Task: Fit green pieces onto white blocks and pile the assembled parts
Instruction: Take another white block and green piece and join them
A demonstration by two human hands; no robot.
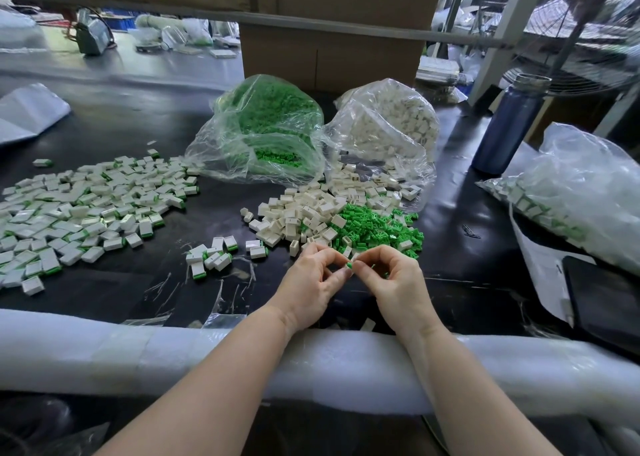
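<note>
Just below the frame centre, the left hand [311, 279] and right hand [391, 275] meet with curled fingers, pinching a green piece [349, 265] against a small white block [354, 257]: the fitting step, it seems. Next the piece needs a firm push home, then the part goes to the assembled pile [86, 206] at left.

Bottle: a dark blue bottle [506, 126] with a shiny lid stands up on the right side of the table.
Box: a big brown box [332, 57] sits at the back of the black table [114, 123].
Fan: a round wire fan [585, 50] is at the top right, behind the bottle.
Phone: a flat black thing [604, 303], maybe a phone, lies on white paper [543, 275] at the right edge.
Foam: a soft white pad [138, 351] runs along the near edge of the table.
Far table: blurry small things lie there.
</note>
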